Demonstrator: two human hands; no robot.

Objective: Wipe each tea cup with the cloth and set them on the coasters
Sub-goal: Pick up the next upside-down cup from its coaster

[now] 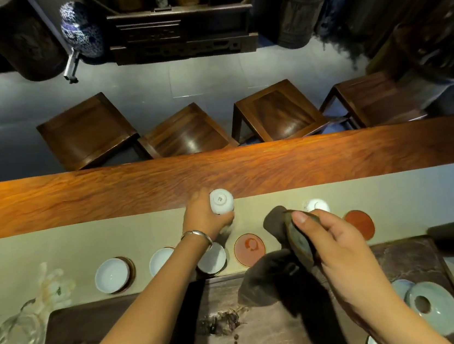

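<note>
A long wooden table (220, 172) carries a pale runner (85, 240) along its near half, and a dark stone tea tray (269, 338) sits at the near edge. The runner serves as the setting line: coasters lie in a row just beyond the tray's far edge, so each cup can be put down within easy reach.

Three wiped-looking cups already sit upright toward the left end of that row (112, 275), which suggests the work runs left to right. The next coaster (249, 249) is bare, as is the red coaster (359, 224) further right.

The dark cloth (275, 274) hangs from the right hand (340, 246), pinched closed between thumb and fingers, its loose end drooping over the tray.

The left hand (205, 217) is wrapped around a white tea cup (221, 201), held foot-up above the runner's far edge, probably to present it for wiping.

Another cup (316, 206) waits on the runner behind the cloth.
</note>
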